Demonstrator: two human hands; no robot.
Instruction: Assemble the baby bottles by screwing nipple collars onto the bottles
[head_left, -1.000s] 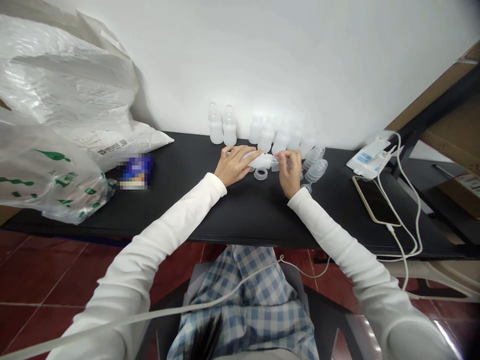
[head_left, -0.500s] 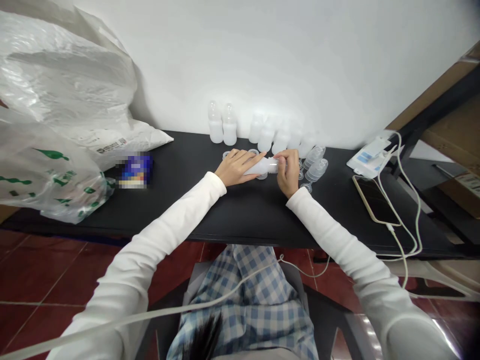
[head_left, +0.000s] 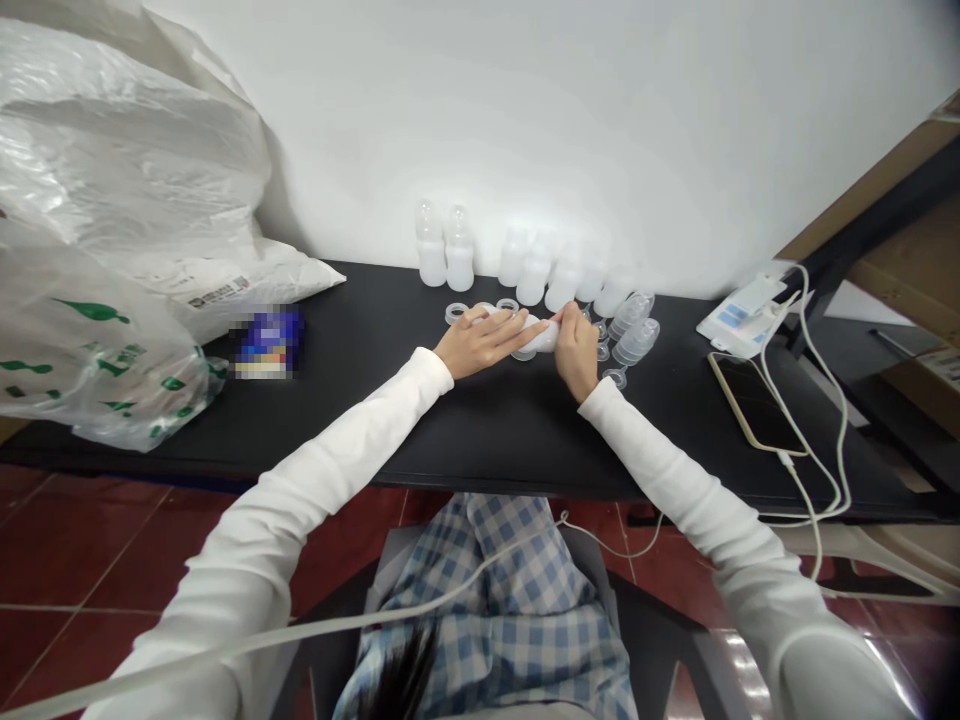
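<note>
A small translucent white bottle (head_left: 538, 335) lies on its side between my two hands above the black table (head_left: 480, 430). My left hand (head_left: 480, 340) wraps its body with fingers stretched along it. My right hand (head_left: 576, 345) pinches the bottle's right end, and what sits under its fingertips is hidden. Clear plastic rings (head_left: 454, 312) lie on the table just behind my hands. A row of upright white bottles (head_left: 517, 262) stands against the wall beyond them.
Stacked clear caps (head_left: 634, 328) lie right of my hands. A phone (head_left: 754, 400) with a white cable (head_left: 817, 430) lies at the right, beside a white packet (head_left: 742, 305). Large plastic bags (head_left: 112, 240) fill the left end, with a blue pack (head_left: 268, 340) beside them.
Both hands have drawn closer together on the bottle, and the right hand has shifted a little left onto its end. The ring that lay in front of the hands is now partly covered.
</note>
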